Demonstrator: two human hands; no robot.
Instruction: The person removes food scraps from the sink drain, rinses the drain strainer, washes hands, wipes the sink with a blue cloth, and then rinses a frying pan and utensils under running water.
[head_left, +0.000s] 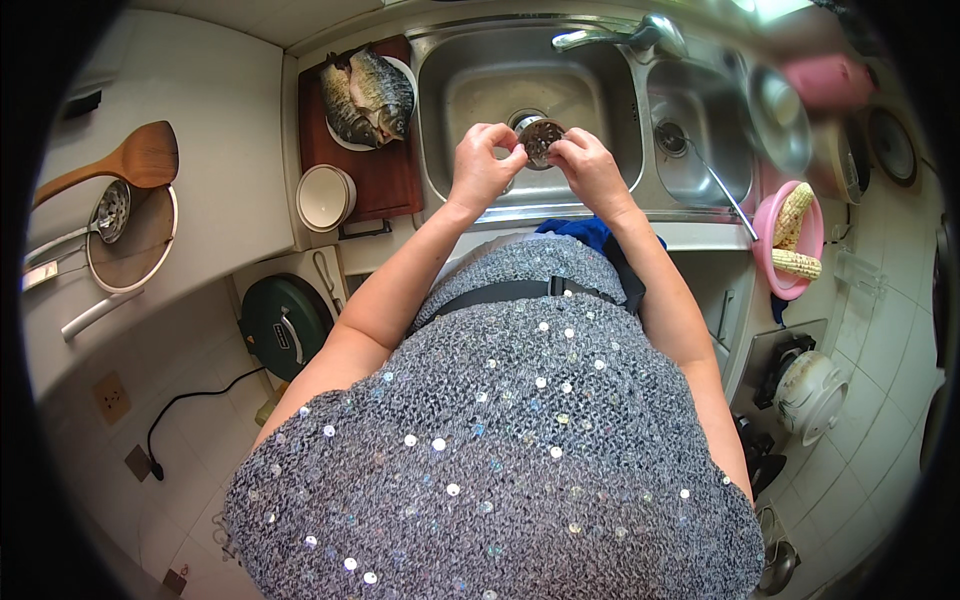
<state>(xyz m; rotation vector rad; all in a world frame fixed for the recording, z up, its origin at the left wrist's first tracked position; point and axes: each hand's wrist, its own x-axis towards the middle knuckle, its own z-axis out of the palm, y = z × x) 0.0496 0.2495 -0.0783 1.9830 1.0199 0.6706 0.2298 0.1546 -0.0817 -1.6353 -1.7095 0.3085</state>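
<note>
Both hands are over the large stainless steel sink basin (525, 82). Between them is a round, perforated sink strainer basket (540, 142) with dark bits on it. My left hand (486, 163) pinches its left rim between thumb and finger. My right hand (589, 169) has its fingertips on the right rim. Just behind the strainer lies the basin's drain (525, 118). The chrome faucet (600, 39) points left over the basin's back right part. To the left, two whole fish (367, 94) lie on a white plate (410, 71) on a reddish-brown board (315, 112).
Stacked white bowls (324, 199) stand on the board's front left corner. At right are a smaller basin (701, 169) with a long metal utensil (720, 184) leaning in it, and a pink basin (763, 217) of corn cobs (796, 262). A lidded white pot (810, 397) sits on the stove.
</note>
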